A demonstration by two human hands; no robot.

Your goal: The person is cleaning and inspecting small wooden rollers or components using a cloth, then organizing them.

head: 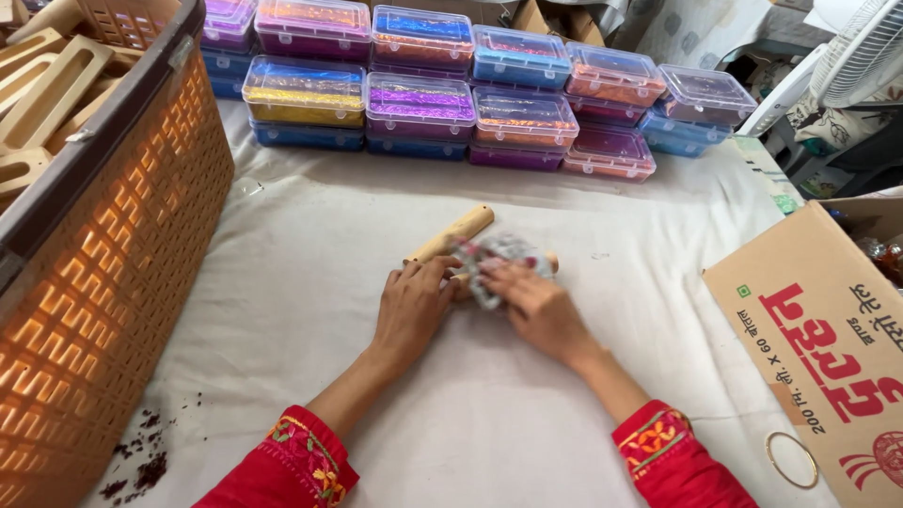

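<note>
Pressing a crumpled silvery wrapper (pixel 499 261) onto a wooden stick (pixel 450 237) in the middle of the white cloth (pixel 310 282), both hands down on it.

Left hand (pixel 411 306) has its fingers curled over the stick's lower end, pinning it; right hand (pixel 536 303) lies flattish on the wrapper, fingers spread and pushing it down, so neither is really gripping anything tight. My guess at what goes wrong: the stick is round and could roll out from under the left fingers if the right hand pushes sideways, and thin foil like that looks easy to tear. Stacks of glittery plastic boxes (pixel 419 103) sit well behind, orange basket (pixel 122 245) on the left, cardboard box (pixel 818 329) and a bangle (pixel 790 459) on the right.
</note>
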